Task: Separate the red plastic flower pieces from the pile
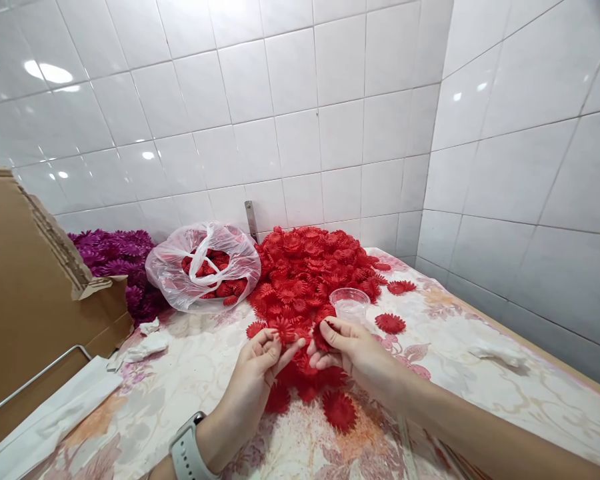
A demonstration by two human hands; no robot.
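My left hand (260, 363), with a watch on the wrist, has thumb and fingers pinched at the edge of a red artificial flower (285, 328). Close to its right, my right hand (347, 343) grips another red artificial flower (321, 335) between thumb and fingers. The two hands are slightly apart. Beneath and behind them spreads a large heap of red artificial flowers (315, 263). A clear plastic cup (350, 305) stands just behind my right hand. One loose red flower (339, 410) lies on the cloth in front of the hands.
A tied clear plastic bag (167, 273) with red pieces stands left of the heap, beside purple flowers (113, 250). A cardboard box (35, 280) fills the left side. White crumpled scraps (147, 347) lie on the flowered tablecloth (195, 373). Tiled walls (290, 147) close off the back and right.
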